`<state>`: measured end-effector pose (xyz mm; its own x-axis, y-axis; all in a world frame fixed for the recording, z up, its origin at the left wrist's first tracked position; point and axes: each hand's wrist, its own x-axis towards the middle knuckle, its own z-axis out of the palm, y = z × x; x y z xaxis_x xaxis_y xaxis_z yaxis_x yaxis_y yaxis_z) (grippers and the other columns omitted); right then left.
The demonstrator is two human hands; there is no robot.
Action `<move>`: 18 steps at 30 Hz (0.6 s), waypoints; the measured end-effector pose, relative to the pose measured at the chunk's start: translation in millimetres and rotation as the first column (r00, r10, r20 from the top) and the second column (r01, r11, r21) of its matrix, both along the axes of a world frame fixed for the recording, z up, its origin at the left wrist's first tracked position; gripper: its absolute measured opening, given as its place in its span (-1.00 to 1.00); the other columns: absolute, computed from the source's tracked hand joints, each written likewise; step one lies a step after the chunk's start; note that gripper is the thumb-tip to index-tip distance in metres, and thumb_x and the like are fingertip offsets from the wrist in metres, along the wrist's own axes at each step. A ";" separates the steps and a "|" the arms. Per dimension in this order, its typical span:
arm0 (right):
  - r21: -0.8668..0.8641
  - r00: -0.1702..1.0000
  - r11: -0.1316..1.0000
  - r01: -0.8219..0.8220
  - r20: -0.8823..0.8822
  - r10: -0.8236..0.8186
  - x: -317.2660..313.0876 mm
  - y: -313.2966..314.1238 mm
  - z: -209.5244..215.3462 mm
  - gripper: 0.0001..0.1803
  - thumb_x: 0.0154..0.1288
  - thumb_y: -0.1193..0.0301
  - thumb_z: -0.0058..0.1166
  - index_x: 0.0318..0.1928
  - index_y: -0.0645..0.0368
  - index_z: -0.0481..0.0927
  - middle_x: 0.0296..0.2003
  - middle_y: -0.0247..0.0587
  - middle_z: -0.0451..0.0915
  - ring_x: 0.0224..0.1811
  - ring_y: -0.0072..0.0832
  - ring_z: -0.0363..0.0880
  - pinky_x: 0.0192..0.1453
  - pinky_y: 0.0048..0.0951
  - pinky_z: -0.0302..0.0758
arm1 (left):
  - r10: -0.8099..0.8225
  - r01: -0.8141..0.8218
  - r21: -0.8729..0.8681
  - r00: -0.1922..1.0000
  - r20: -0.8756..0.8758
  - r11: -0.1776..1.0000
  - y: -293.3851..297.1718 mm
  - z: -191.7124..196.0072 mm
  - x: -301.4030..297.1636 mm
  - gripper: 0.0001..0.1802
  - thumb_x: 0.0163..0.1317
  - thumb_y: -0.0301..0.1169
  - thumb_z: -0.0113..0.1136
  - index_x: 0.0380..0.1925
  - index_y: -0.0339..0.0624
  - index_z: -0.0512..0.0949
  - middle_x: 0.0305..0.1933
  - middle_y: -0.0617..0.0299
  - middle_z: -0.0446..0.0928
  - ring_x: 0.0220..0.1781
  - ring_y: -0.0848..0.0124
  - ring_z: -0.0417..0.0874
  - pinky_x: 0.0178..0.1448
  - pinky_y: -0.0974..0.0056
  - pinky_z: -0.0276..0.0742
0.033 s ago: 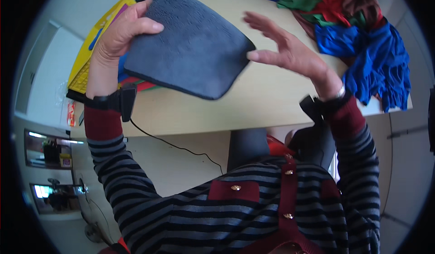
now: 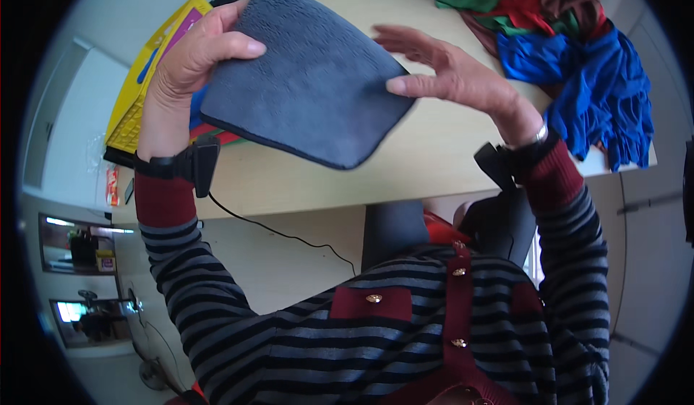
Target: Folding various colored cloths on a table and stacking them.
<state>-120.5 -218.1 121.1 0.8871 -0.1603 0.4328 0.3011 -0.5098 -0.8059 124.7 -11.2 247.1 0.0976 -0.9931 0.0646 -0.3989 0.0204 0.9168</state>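
Observation:
A folded dark grey plush cloth (image 2: 303,79) with black edging hangs tilted over the table. My left hand (image 2: 199,54) grips its far left side, thumb on top and fingers behind, partly hidden. At the cloth's right corner is my right hand (image 2: 452,76), its thumb lying over the corner. The other fingers of that hand stretch out past the far edge, apart from the thumb; whether they touch the back of the cloth I cannot tell.
Crumpled blue, green, red and brown fabric (image 2: 578,65) is heaped at the table's (image 2: 434,155) right. At the left, beside my left forearm, lies a yellow package (image 2: 134,105) with coloured cloths near it. A black cable (image 2: 282,233) runs from my left wrist.
My right hand has moved slightly left, bringing its thumb over the cloth's right corner. The cloth's lower edge has swung a little nearer to me. My left hand keeps its grip.

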 end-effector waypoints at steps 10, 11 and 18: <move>-0.453 0.918 0.841 0.297 -0.106 -0.381 -41.8 -2.6 -18.8 -0.56 0.24 0.43 0.27 0.14 0.20 0.57 -0.13 -0.23 0.71 -0.14 -0.30 0.72 0.15 -0.26 0.56 | 0.056 0.004 -0.111 0.846 0.531 0.994 -26.2 -71.4 -35.8 -0.61 0.19 -0.63 0.15 0.06 -0.20 0.54 0.01 0.20 0.63 0.12 0.39 0.61 0.24 0.29 0.51; -0.626 0.891 0.675 0.390 0.074 -0.447 -43.5 0.7 -24.3 -0.58 0.23 0.45 0.26 0.11 0.21 0.58 -0.13 -0.21 0.70 -0.13 -0.29 0.71 0.13 -0.25 0.57 | 0.103 0.040 -0.202 0.756 0.646 0.979 -27.4 -87.6 -35.0 -0.62 0.18 -0.67 0.12 0.01 -0.18 0.55 0.02 0.19 0.63 0.13 0.34 0.61 0.23 0.26 0.53; -0.851 0.934 0.461 0.250 0.088 -0.345 -76.1 36.5 -145.7 -0.59 0.24 0.43 0.15 0.10 0.25 0.55 -0.07 -0.07 0.64 0.02 -0.20 0.63 0.13 -0.22 0.56 | 0.247 0.144 -0.281 0.216 0.945 0.949 17.0 -245.7 -57.1 -0.61 0.10 -0.68 0.13 -0.04 -0.14 0.55 0.19 0.07 0.54 0.19 0.00 0.58 0.19 0.07 0.54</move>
<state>-196.6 -181.6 -24.6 0.8985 -0.0265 0.4381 -0.0508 -0.9977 0.0438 67.6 5.9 1.3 -0.1838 -0.9058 0.3818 -0.9687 0.1010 -0.2268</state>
